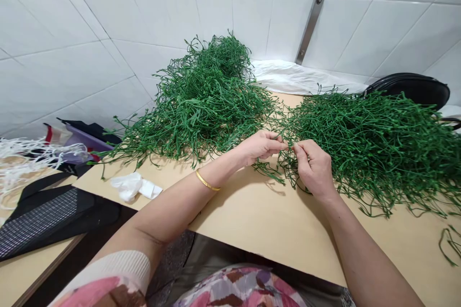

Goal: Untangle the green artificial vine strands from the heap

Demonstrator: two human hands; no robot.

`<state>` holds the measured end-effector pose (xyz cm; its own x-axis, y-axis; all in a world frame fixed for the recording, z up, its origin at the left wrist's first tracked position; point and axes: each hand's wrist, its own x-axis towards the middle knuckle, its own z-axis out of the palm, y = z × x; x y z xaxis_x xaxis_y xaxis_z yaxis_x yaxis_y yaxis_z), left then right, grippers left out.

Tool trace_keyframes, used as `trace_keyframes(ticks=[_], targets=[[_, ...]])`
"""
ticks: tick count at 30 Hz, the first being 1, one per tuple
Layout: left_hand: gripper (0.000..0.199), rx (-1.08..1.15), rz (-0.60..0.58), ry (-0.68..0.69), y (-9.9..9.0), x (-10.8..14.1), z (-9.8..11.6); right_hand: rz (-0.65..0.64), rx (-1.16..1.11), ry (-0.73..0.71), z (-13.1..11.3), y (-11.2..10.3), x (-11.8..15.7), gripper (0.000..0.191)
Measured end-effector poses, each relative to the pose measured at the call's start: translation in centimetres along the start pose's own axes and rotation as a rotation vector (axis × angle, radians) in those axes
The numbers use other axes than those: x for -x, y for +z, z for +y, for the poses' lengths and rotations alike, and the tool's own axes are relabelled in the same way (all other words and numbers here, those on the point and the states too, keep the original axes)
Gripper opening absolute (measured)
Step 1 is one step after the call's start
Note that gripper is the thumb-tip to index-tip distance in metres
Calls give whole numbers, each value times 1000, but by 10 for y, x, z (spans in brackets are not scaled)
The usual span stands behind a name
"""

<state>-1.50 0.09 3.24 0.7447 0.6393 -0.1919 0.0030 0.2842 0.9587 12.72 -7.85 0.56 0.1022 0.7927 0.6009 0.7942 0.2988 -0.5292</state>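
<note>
My left hand and my right hand come close together above the table, each with thumb and finger pinched on a thin green cord. A few more strands dangle below the fingers. Behind my left hand rises a tall tangled heap of green cords, many with small knob-like ends. A second, wider pile of green cords lies beside my right hand. Exactly which strand each fingertip grips is too small to tell.
The pale tabletop meets a white tiled wall. A crumpled white tissue lies at left, near white cords and a black mesh item. White plastic sheeting and a black bag sit at the back.
</note>
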Motion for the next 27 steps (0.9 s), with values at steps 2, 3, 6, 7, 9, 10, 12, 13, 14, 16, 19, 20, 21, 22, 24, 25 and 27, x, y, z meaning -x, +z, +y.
trace_keyframes(ticks=[2, 3, 6, 7, 9, 10, 12, 13, 14, 16, 19, 20, 21, 22, 24, 25, 27], targets=[[18, -11, 18, 10, -1, -1, -2, -2, -16, -7, -1, 1, 0, 19], [19, -20, 40, 17, -1, -2, -3, -4, -27, -12, -1, 1, 0, 19], [21, -54, 124, 30, 0, -4, -5, -14, -47, -33, -3, 3, 1, 19], [22, -64, 143, 29, 1, -4, -5, -19, -51, -39, -4, 3, 1, 20], [23, -82, 156, 20, 3, -3, -5, -14, -50, -45, -5, 4, 2, 20], [22, -95, 154, 20, 4, -3, -4, 0, -40, -45, -5, 4, 2, 19], [17, -126, 142, 30, 5, -2, -3, 50, 2, -46, -4, 3, 2, 14], [14, -144, 132, 37, 6, -1, -3, 75, 33, -50, -3, 3, 2, 13], [11, -160, 120, 48, 6, 0, -3, 91, 71, -59, -2, 4, 2, 15], [11, -183, 100, 63, 7, 0, -3, 76, 144, -86, -1, 5, 3, 20], [17, -191, 69, 53, 6, 0, -4, -32, 137, -120, 2, 7, 3, 21], [19, -182, 55, 38, 5, 0, -5, -68, 104, -124, 2, 7, 2, 21], [20, -164, 36, 18, 4, -1, -6, -96, 64, -122, 2, 8, 2, 22], [21, -137, 11, -2, 2, -1, -6, -113, 25, -117, 3, 8, 1, 23], [23, -63, -45, -45, -1, -2, -7, -126, -36, -109, 3, 6, 0, 24], [25, -24, -75, -66, -2, -3, -7, -130, -56, -111, 3, 5, -1, 24], [27, 34, -117, -97, -3, -3, -7, -133, -60, -122, 4, 3, -1, 23]])
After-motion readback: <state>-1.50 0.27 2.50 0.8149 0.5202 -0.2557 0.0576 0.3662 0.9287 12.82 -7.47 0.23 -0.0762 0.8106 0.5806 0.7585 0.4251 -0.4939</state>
